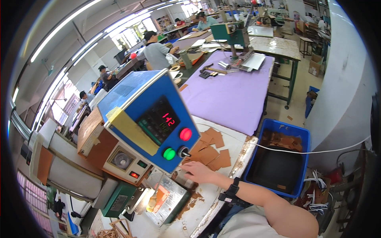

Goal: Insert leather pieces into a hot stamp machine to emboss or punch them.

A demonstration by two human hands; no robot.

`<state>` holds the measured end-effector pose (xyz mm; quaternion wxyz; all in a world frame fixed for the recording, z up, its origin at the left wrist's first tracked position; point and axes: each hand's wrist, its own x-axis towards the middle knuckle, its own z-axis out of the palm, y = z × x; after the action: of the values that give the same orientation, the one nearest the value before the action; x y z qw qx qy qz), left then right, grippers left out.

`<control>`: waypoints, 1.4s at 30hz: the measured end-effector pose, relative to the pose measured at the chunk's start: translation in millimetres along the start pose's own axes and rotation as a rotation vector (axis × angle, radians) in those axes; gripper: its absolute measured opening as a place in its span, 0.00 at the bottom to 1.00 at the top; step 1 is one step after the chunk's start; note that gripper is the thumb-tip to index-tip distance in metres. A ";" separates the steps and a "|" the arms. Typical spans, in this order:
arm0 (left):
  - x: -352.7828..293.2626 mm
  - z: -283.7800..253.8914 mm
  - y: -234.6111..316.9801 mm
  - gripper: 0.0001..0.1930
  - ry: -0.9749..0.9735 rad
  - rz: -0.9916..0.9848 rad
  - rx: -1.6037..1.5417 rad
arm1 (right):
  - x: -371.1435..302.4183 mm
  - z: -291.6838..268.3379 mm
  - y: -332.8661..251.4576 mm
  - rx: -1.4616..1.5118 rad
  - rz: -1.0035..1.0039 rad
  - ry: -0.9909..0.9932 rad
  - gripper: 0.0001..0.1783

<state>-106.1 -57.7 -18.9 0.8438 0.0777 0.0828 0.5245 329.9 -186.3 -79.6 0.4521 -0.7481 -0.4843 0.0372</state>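
One hand shows, the right hand (pixel 197 173), its fingers stretched out and slightly apart, apparently pinching nothing, though their undersides are hidden; the left hand is out of sight. Loose brown pieces (pixel 217 158), flat and leather-like, lie just beyond and to the right of the fingers, overlapping on the white worktable (pixel 210 206). I cannot tell whether the fingertips touch the nearest one. Close above the fingertips is the black knob (pixel 183 152) of a blue control box (pixel 152 107), whose display and red and green buttons are lit.

Below and left of the fingers, an orange-brown piece (pixel 160 197) lies on a metal plate (pixel 176 202) under a bright glow, so I judge one piece to be in the middle of its turn at the machine. Well to the right of the fingers, a blue bin (pixel 306 158) holds many more brown pieces (pixel 279 141) at its far end. The work looks partway along: several pieces lie on the table and more in the bin, but which are finished and which are left cannot be told. Thin brown strips (pixel 115 230) lie farther below and left of the fingers.
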 end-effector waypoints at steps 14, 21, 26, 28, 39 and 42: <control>-3.2 -0.2 -3.0 0.41 0.182 0.122 0.211 | -2.6 -0.8 -6.1 -0.047 0.089 -0.022 0.27; -1.5 -11.5 32.9 0.43 0.035 0.333 1.616 | 0.4 2.0 -11.1 -0.035 -0.069 0.077 0.23; 7.6 29.9 1.0 0.46 -0.242 0.073 2.454 | 3.9 -7.1 3.4 -0.004 -0.045 0.043 0.23; 9.2 17.9 -15.3 0.53 -0.208 0.245 2.638 | 3.7 -16.9 2.0 0.049 0.009 0.004 0.22; 6.2 19.9 14.7 0.56 -0.246 0.033 2.697 | 3.7 -6.7 -5.7 0.094 0.120 -0.128 0.26; 4.3 37.8 24.9 0.56 -0.270 0.173 2.717 | -0.5 -14.8 1.9 0.094 0.129 -0.105 0.27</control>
<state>-117.6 -44.7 23.1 0.0701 0.8922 0.4406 0.0699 338.2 -196.4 -72.5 0.4573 -0.7527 -0.4559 0.1280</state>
